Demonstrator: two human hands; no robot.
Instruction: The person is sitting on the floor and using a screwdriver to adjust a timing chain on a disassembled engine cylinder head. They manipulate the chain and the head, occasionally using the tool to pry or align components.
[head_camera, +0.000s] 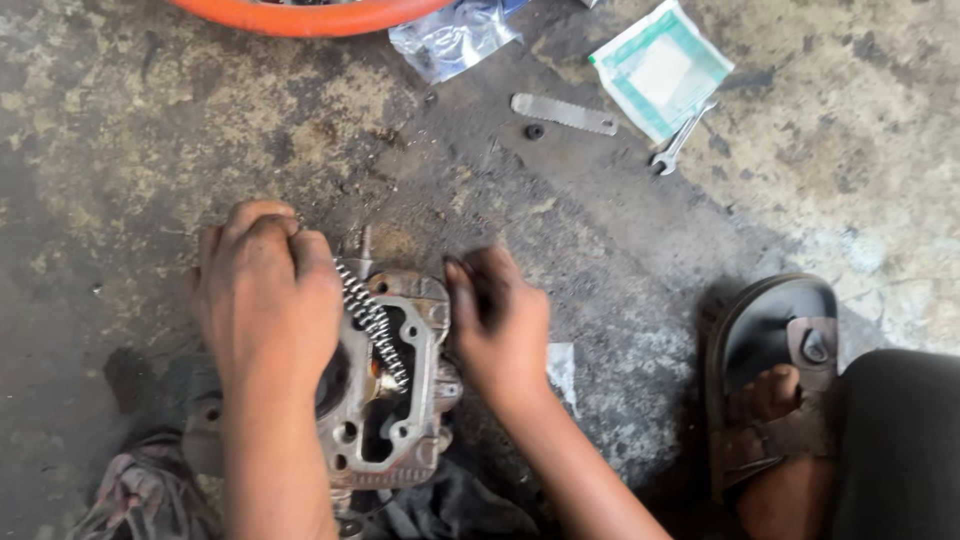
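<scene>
flanking engine head (400, 400) (edges gripped): hands (270, 300)

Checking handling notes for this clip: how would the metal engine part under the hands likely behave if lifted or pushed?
The engine part looks like a thick cast metal block, so probably heavy for its size and rigid. Its grimy surface may be slippery under the left hand and right hand. The coil spring lying on it could roll off if it tilts.

Stained, oily concrete floor (150, 120), lit by daylight.
</scene>
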